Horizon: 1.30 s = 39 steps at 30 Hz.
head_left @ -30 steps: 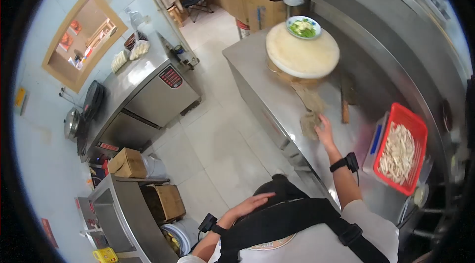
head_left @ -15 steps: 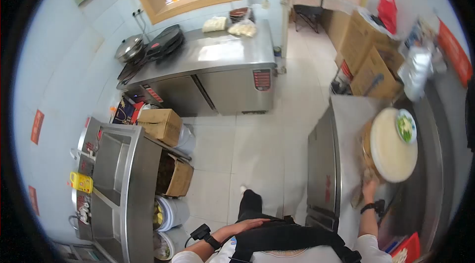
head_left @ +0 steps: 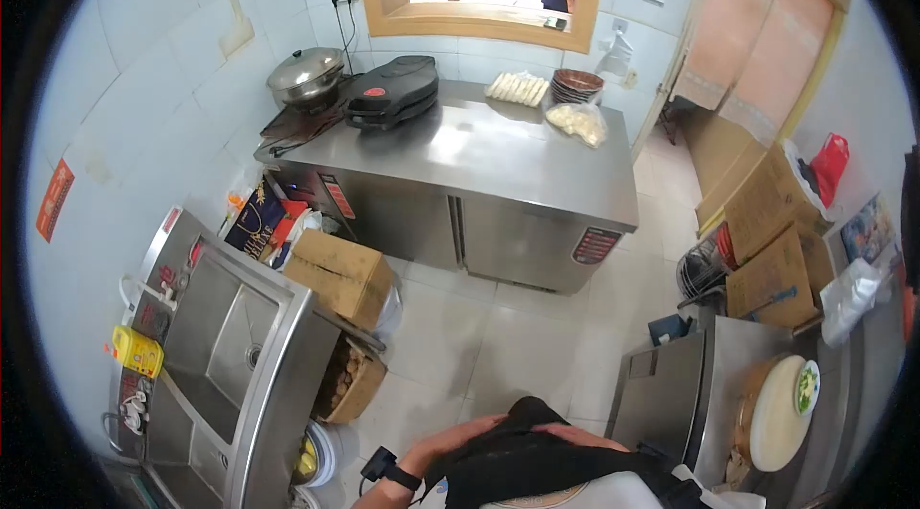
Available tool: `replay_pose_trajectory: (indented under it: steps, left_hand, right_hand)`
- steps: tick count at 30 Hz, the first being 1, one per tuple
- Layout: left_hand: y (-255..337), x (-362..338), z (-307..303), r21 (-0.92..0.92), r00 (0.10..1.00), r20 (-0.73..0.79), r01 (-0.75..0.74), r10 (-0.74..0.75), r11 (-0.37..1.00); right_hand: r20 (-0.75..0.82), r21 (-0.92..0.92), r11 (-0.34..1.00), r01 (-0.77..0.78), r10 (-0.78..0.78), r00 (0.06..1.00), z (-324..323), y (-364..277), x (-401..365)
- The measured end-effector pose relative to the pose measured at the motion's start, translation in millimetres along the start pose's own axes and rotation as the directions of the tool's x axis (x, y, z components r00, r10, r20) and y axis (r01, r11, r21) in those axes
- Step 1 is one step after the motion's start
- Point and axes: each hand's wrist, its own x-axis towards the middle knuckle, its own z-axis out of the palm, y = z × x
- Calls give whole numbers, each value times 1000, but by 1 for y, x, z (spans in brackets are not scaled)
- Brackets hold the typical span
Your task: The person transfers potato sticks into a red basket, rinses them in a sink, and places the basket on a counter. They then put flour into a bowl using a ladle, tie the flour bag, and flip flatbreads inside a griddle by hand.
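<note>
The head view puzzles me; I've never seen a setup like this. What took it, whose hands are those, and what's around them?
There is no machine working here: the bare hands belong to a person, whose head-worn camera took this picture, looking forward and down. The left hand and right hand both rest against black clothing near the waist; whether they hold it, I can't tell. Ahead, a steel counter carries a lidded pot, a black clamshell griddle, stacked brown bowls and bagged pale food. On the right, a bowl of greens sits on a round chopping board. On the left is a steel sink.
</note>
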Motion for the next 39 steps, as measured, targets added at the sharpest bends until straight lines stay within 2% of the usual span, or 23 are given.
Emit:
replay_pose_trajectory:
  steps: [1, 3, 7, 9, 10, 12, 14, 16, 19, 20, 21, 23, 25, 27, 28, 30, 32, 34, 35, 36, 37, 38, 39]
  left_hand:
    - [-10, 13, -13, -1, 1000, -3, -3, 3, 1000]
    - [-33, 43, -39, 292, 987, 135, -119, 82, 949]
    - [11, 48, -101, 220, 994, -28, -94, 103, 971]
    - [10, 53, -147, 146, 977, -211, 7, 24, 989]
    - [7, 59, -170, 143, 974, -224, -1, 34, 990]
    - [4, 66, -203, 288, 875, -476, 59, 89, 956]
    - [70, 64, -198, 176, 854, -520, 70, 32, 982]
    - [104, 76, -200, 42, 831, -555, 72, -37, 997]
    - [95, 85, -213, 119, 875, -462, -97, 142, 988]
    - [92, 83, -218, 97, 867, -474, -120, 152, 988]
    - [102, 76, -218, 112, 811, -563, -116, 159, 987]
    - [76, 69, -233, -1, 731, -679, -104, 76, 995]
    - [60, 54, -243, -107, 634, -773, -110, -14, 988]
    - [60, 37, -247, -10, 501, -863, -135, 60, 991]
    - [62, 24, -248, -27, 469, -882, -143, 44, 989]
    - [69, 6, -242, -99, 495, -869, -202, 14, 974]
    - [45, 5, -236, -177, 480, -877, -278, -23, 944]
    - [35, -1, -236, -1, 394, -913, -269, 109, 963]
    - [32, -1, -230, -44, 431, -897, -304, 97, 952]
    - [42, -2, -217, -58, 444, -890, -341, 107, 938]
    - [40, 3, -206, -70, 503, -854, -363, 132, 929]
    - [61, -4, -189, 7, 480, -862, -311, 163, 950]
    - [70, -7, -176, -176, 463, -885, -431, 50, 885]
  right_hand:
    - [4, -2, 1000, 0, 0, 1000, -17, 16, 18]
    - [135, -72, 895, -441, 447, 884, -51, 42, 47]
    - [107, -151, 924, -351, 368, 924, -121, 8, 117]
    - [250, -147, 796, -587, 604, 756, -169, -6, 170]
    - [258, -161, 796, -584, 605, 754, -200, -14, 197]
    - [108, -425, 790, -442, 529, 842, -251, -32, 243]
    - [-7, -600, 792, -109, 131, 991, -291, -91, 296]
    - [-42, -774, 632, 33, -103, 994, -313, -193, 357]
    - [27, -716, 627, 305, -413, 910, -295, -348, 416]
    - [4, -689, 622, 371, -510, 860, -276, -392, 422]
    - [83, -740, 460, 490, -661, 746, -262, -425, 423]
    - [265, -768, 28, 640, -895, 358, -229, -462, 427]
    - [103, -744, -17, 668, -991, 89, -175, -475, 428]
    - [415, -541, -346, 767, -903, -114, -146, -493, 440]
    - [404, -510, -338, 791, -906, -126, -131, -493, 442]
    - [355, -525, -15, 851, -913, 203, -106, -487, 433]
    - [344, -553, 278, 785, -782, 520, -93, -482, 420]
    - [345, -578, 478, 661, -591, 729, -80, -489, 432]
    - [529, -385, 229, 894, -739, 417, -69, -472, 468]
    - [621, -151, -58, 987, -782, 49, -55, -443, 511]
    - [741, -185, 47, 982, -650, 171, -50, -421, 529]
    - [777, -245, 231, 942, -534, 333, -40, -378, 542]
    - [794, -312, 358, 880, -410, 448, -37, -349, 557]
